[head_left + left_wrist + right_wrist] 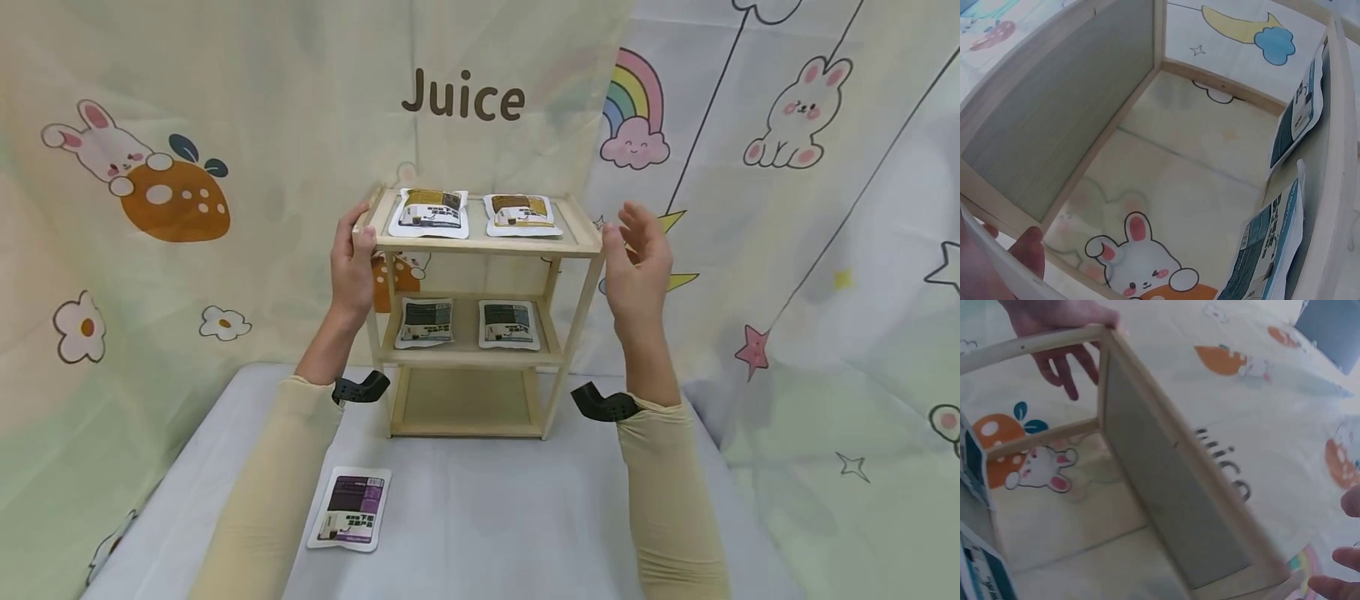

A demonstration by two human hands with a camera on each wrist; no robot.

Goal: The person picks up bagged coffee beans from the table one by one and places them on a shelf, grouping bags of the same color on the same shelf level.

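Note:
A three-tier wooden shelf rack (pixel 470 358) stands on the white table. My left hand (pixel 352 262) grips the top tier's left end, thumb at the front corner; in the right wrist view the left hand's fingers (pixel 1067 378) reach below the rail. At the right end my right hand (pixel 641 267) is raised beside the top tier, its fingers loosely bent and holding nothing. Two white-and-yellow pouches, a left one (pixel 430 213) and a right one (pixel 522 217), lie on the top tier. Two dark green pouches, one left (pixel 426 322) and one right (pixel 509 324), lie on the middle tier.
A purple-and-white pouch (pixel 349 509) lies on the white tabletop (pixel 480 517), front left of the rack. Behind hangs a printed cloth (pixel 300 108) with the word Juice, rabbits and flowers. The bottom tier (pixel 468 404) shows a bare panel.

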